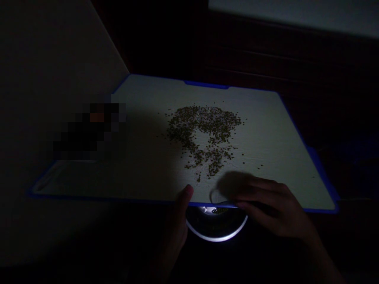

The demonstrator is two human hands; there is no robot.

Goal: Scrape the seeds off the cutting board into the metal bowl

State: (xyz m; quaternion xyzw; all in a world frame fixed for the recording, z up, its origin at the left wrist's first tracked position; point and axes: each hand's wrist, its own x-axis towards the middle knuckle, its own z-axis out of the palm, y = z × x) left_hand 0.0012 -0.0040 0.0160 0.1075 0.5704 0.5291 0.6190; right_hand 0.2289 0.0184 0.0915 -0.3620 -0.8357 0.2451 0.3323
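Observation:
Dim light falls on a white board [142,157] with a blue rim. Small dark greenish-brown grains [204,122] lie scattered over its middle. At the front edge is my left hand [179,215], its thumb over the rim and its fingers below, partly lost in shadow. My right hand [275,205] bends over the same edge farther right, fingers curled together near the surface. Beside its fingertips shows a faint curved outline, too dark to identify. Between my hands, below the edge, a round bowl [217,238] with a bright rim holds some grains.
A pixelated patch [85,132] covers the board's left side. A pale flat surface [59,51] lies at the left, and a light-coloured ledge [296,15] crosses the upper right. Deep shadow hides most of the surroundings.

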